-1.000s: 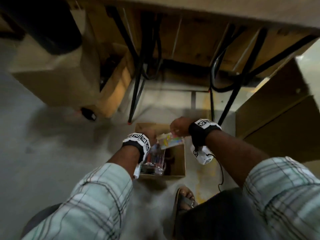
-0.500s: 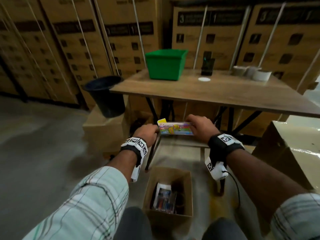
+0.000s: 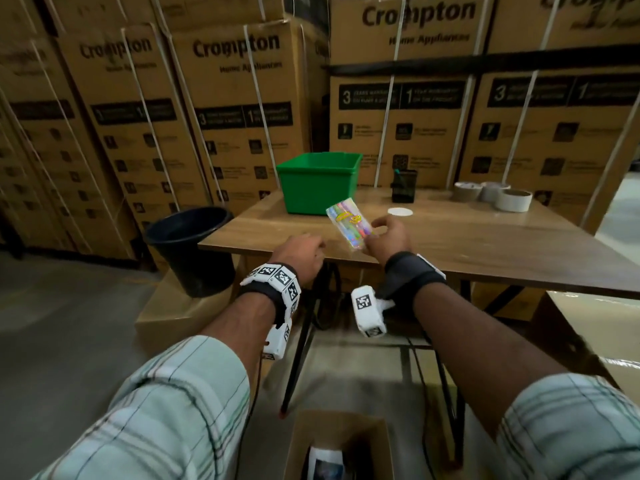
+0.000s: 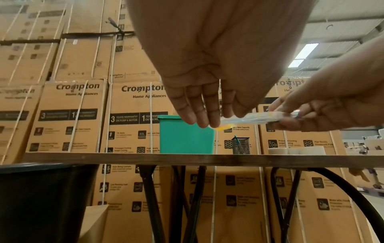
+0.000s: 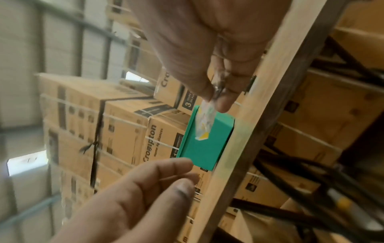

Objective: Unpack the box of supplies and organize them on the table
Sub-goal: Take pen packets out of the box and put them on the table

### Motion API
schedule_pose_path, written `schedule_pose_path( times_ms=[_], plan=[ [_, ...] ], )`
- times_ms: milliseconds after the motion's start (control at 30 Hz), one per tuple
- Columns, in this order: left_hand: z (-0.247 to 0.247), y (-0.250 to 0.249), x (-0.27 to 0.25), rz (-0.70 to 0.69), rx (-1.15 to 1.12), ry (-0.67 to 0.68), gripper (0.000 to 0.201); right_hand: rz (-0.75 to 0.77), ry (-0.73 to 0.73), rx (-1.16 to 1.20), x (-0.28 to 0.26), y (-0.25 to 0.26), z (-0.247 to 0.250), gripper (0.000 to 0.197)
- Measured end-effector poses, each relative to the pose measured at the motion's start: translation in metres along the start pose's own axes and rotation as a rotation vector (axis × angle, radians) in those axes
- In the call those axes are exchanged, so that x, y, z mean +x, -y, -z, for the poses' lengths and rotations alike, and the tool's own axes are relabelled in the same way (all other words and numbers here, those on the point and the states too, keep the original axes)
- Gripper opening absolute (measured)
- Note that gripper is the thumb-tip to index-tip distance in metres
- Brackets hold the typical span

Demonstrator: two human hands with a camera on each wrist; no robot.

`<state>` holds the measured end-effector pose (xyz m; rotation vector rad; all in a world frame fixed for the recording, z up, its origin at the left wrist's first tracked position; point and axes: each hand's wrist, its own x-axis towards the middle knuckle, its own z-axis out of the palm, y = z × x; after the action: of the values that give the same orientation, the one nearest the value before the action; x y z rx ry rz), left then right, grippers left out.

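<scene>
A colourful packet of markers (image 3: 349,225) is pinched at its near end by my right hand (image 3: 372,237), and hangs just above the front of the wooden table (image 3: 467,244). In the right wrist view the packet (image 5: 204,126) hangs from my thumb and fingertips (image 5: 220,98) in front of the green bin (image 5: 203,148). My left hand (image 3: 311,245) hovers to the packet's left over the table's front edge, fingers straight (image 4: 199,111) and holding nothing. The open cardboard supply box (image 3: 301,445) stands on the floor below, with more packets inside.
On the table stand a green bin (image 3: 318,181), a black mesh pen holder (image 3: 403,187), a white disc (image 3: 400,212) and three tape rolls (image 3: 495,195). A black bucket (image 3: 190,247) sits left of the table on a carton. Stacked cartons wall the back.
Both hands lifted the packet out of the floor box to table height. The left hand has let go of it. The packet has turned from lying crosswise to pointing away from me.
</scene>
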<state>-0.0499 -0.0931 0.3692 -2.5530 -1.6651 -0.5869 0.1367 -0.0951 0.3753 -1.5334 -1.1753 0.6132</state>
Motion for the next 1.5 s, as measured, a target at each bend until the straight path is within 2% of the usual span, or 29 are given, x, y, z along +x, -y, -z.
schedule_pose_path(
  times_ms=[67,133,267,433,600,667,800,867,967,1100,1233,1367,1433,1500],
  plan=[
    [-0.007,0.002,0.016,-0.012,-0.018,0.002,0.036,-0.095,0.021,0.059,0.043,-0.018,-0.027,0.015],
    [-0.014,0.005,0.030,-0.020,-0.039,0.009,0.044,-0.148,0.085,0.079,0.062,-0.020,-0.044,0.018],
    [-0.031,0.018,0.056,-0.057,-0.033,0.021,0.050,-0.155,0.249,0.152,0.081,-0.027,-0.067,0.024],
    [-0.048,0.031,0.076,-0.091,-0.034,0.009,0.039,-0.099,0.205,0.050,0.087,-0.043,-0.081,0.007],
    [-0.054,0.031,0.086,0.010,-0.011,-0.033,0.030,0.203,0.282,-0.356,0.074,-0.033,-0.061,0.023],
    [-0.055,0.029,0.086,0.024,-0.008,-0.044,0.029,0.305,0.233,-0.523,0.069,-0.036,-0.055,0.023],
    [-0.061,0.027,0.081,0.050,0.024,-0.054,0.035,0.485,0.167,-0.585,0.059,-0.047,-0.053,0.024],
    [-0.062,0.023,0.076,0.064,0.062,-0.047,0.040,0.515,0.186,-0.622,0.056,-0.045,-0.054,0.027],
    [-0.058,0.014,0.066,0.092,0.042,-0.009,0.045,0.444,0.211,-0.622,0.051,-0.038,-0.050,0.029],
    [-0.042,0.007,0.047,0.100,-0.161,0.016,0.052,0.397,0.249,-0.531,0.040,-0.032,-0.039,0.040],
    [-0.031,0.001,0.007,0.078,-0.216,-0.083,0.040,0.466,0.258,-0.447,0.010,-0.034,-0.022,0.034],
    [-0.026,-0.007,-0.035,0.073,-0.247,-0.110,0.028,0.623,0.181,-0.365,-0.041,-0.046,-0.004,0.019],
    [-0.030,-0.015,-0.058,0.083,-0.267,-0.091,0.025,0.635,0.186,-0.369,-0.068,-0.055,0.003,0.020],
    [-0.037,-0.026,-0.080,0.097,-0.289,-0.057,0.022,0.585,0.243,-0.413,-0.095,-0.066,0.008,0.019]
  ],
)
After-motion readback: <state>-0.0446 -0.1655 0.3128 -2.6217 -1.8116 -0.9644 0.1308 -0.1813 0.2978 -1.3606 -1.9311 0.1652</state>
